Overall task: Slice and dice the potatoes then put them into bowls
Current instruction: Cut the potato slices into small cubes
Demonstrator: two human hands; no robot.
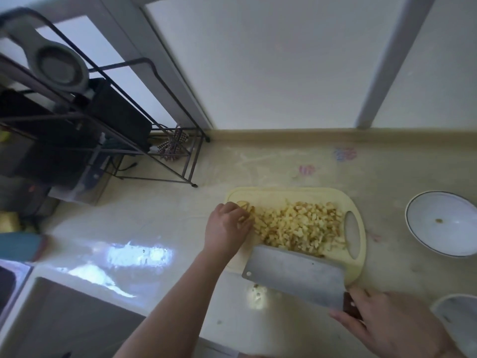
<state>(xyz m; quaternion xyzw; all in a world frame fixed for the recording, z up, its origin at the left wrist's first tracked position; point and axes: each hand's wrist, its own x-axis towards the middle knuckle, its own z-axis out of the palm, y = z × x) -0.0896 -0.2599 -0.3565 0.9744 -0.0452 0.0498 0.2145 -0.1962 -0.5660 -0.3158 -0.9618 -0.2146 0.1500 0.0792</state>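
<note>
On the cutting board (357, 202) the diced potatoes (299, 224) lie heaped, so dicing looks nearly done; the white bowl (423, 228) to its right on the desk (160, 215) holds almost nothing. Left hand (227, 226) curls its grip on the pile's edge pieces, while right hand (387, 324) clamps the cleaver (294, 275) handle, blade against the heap; bowling remains.
</note>
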